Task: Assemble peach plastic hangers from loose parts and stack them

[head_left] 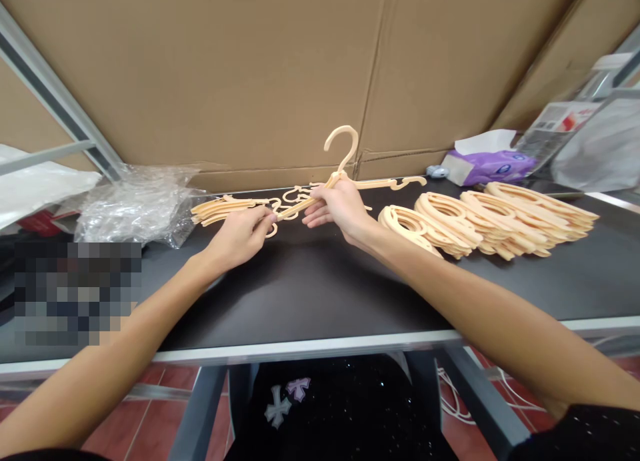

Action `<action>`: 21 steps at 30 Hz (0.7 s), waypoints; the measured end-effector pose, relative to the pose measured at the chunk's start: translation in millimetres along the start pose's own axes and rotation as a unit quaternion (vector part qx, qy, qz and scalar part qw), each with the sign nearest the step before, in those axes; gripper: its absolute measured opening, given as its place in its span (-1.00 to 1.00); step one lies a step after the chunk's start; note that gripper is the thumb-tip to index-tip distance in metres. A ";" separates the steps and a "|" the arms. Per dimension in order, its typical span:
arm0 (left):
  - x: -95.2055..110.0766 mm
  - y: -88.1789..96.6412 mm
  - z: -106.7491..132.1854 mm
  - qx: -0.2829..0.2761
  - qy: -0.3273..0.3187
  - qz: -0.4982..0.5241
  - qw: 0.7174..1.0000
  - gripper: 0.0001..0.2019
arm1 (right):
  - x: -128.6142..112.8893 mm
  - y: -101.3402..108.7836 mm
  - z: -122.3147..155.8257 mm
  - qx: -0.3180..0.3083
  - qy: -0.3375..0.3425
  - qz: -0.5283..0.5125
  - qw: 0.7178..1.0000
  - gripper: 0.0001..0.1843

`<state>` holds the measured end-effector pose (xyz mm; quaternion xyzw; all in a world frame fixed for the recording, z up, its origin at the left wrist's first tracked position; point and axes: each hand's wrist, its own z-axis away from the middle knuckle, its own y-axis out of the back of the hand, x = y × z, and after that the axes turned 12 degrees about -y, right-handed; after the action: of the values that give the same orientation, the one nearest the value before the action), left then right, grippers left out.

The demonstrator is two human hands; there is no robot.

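Note:
A cream plastic clothes hanger (353, 148) is held up over the dark tabletop, its hook pointing upward. My left hand (237, 238) pinches the tip of one arm of the hanger. Close below the hook, my right hand (345, 204) grips the hanger between thumb and index finger, with its other fingers stretched out. The hanger's other arm reaches right, behind my right hand. Behind my left hand lies a bundle of cream hangers (223, 210), partly hidden. More loose hooks lie on the table behind both hands.
Several stacks of cream pieces with oval openings (493, 208) lie at the right. Behind them is a purple tissue pack (495, 168). Crumpled clear plastic bags (133, 204) lie at the left. Large cardboard (240, 74) stands along the back. A metal edge (320, 350) runs along the table's front.

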<state>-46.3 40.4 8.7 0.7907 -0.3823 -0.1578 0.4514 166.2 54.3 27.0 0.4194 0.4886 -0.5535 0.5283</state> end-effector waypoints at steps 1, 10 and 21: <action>-1.1 -0.3 0.5 0.002 -0.012 -0.009 1.000 -0.66 | 0.1 -0.2 1.1 -0.003 -0.001 -0.002 1.000 -0.82; -1.8 -5.8 7.6 0.025 -0.058 -0.098 0.993 -0.68 | 3.7 -1.7 10.4 -0.051 -0.022 -0.022 0.998 -0.73; 1.8 -11.9 8.7 0.061 -0.121 -0.135 0.982 -0.75 | 11.1 -12.8 18.6 -0.111 -0.073 -0.083 0.988 -0.89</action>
<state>-44.8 37.5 -5.8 0.8362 -0.3326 -0.2880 0.3273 153.4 33.6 20.5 0.2739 0.5403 -0.5671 0.5581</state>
